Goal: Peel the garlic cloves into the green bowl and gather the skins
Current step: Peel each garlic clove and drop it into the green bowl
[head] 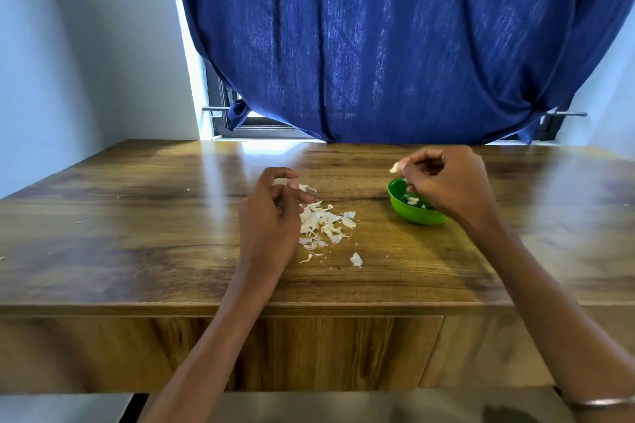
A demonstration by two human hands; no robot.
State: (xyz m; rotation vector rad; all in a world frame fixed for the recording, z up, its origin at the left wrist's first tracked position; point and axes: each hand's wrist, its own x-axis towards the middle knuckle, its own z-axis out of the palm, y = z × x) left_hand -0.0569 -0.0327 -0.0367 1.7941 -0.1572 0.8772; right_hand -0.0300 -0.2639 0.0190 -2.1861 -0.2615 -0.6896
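A small green bowl stands on the wooden table at centre right, with pale peeled cloves inside. My right hand hovers over the bowl and pinches a garlic clove at its fingertips. A loose pile of white garlic skins lies in the middle of the table. My left hand is just left of the pile, fingers curled, pinching a thin piece of skin above it. One separate skin piece lies nearer to me.
The wooden table has a drawer front below its near edge. A blue curtain hangs over the window behind the table. Tiny skin flecks dot the table's left side.
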